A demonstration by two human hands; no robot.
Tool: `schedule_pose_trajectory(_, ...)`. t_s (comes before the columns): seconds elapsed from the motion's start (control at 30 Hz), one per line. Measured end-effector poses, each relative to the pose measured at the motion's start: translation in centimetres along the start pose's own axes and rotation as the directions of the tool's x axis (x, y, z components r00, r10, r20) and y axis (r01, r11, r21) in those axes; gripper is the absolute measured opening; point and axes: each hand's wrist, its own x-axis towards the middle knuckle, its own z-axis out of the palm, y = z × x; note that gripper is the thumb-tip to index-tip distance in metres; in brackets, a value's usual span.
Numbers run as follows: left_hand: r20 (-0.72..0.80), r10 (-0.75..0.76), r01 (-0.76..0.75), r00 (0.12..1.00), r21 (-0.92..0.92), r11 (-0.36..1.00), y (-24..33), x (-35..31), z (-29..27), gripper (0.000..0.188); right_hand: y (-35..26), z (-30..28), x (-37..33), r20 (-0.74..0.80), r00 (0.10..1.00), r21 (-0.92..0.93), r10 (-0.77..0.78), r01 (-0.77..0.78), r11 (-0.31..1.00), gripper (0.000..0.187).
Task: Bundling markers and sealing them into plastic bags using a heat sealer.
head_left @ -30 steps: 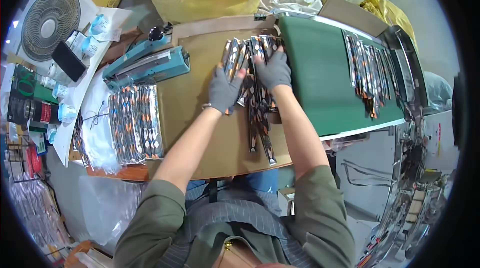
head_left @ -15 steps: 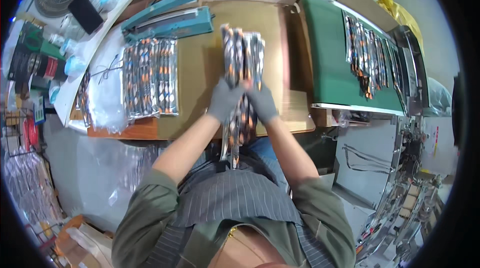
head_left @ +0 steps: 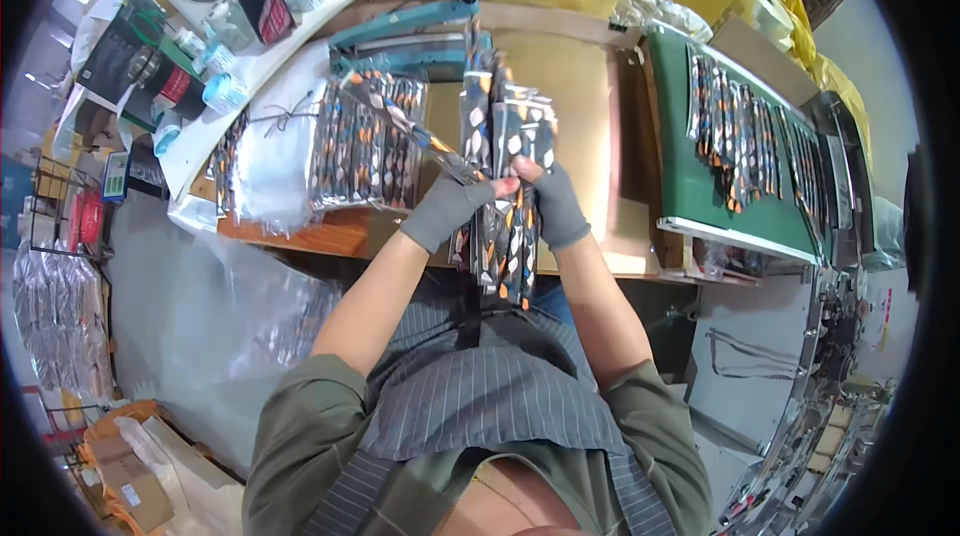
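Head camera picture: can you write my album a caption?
Grey-gloved left hand and right hand grip long, slim, shiny black-patterned packets at a flat brown worktop.

passable: brown board (head_left: 585,126) right (until green belt (head_left: 690,186)); obstacles: packet row (head_left: 378,166), teal sealer (head_left: 405,51) left; held packets (head_left: 523,126) centre

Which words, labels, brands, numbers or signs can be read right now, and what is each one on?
I don't copy out printed wording; this is where markings show.
Phone: reddish area on its face, too blurred to read.
Dark canister: red label, lettering too small.
Small green-faced item: markings too small.
Pale panel at far right: red marks, too small.
Patterned packets in both hands: diamond-like shapes, no readable words.
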Motion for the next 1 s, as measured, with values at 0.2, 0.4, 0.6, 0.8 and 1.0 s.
schedule_pose_trajectory(0.2, 0.164, 0.161, -0.181, 0.973, 0.118, 0.976, 7.6, -0.7, 0.6, 0.083, -5.0, 2.9, -0.8, 0.201, 0.864, -0.278, -0.462, 0.502, 0.819, 0.053)
schedule_pose_trajectory(0.4, 0.305, 0.309, -0.389, 0.901, 0.250, 0.887, 4.8, 2.3, -1.0, 0.063, -4.4, 1.3, 0.6, 0.317, 0.871, -0.245, -0.375, 0.457, 0.855, 0.116)
schedule_pose_trajectory(0.6, 0.352, 0.340, -0.464, 0.872, 0.375, 0.803, 2.9, 4.5, -0.8, 0.093, -4.2, 0.3, 0.9, 0.238, 0.870, -0.318, -0.432, 0.490, 0.812, 0.120)
schedule_pose_trajectory(0.8, 0.226, 0.431, -0.458, 0.873, 0.079, 0.886, 1.7, 3.6, 0.1, 0.092, -4.0, 1.6, 0.1, 0.266, 0.883, -0.192, -0.386, 0.441, 0.877, 0.122)
schedule_pose_trajectory(1.0, 0.189, 0.293, -0.323, 0.937, 0.158, 0.933, 0.8, -0.4, -0.5, 0.067, -2.7, 6.3, -3.5, 0.019, 0.963, -0.303, -0.269, 0.262, 0.916, 0.084)
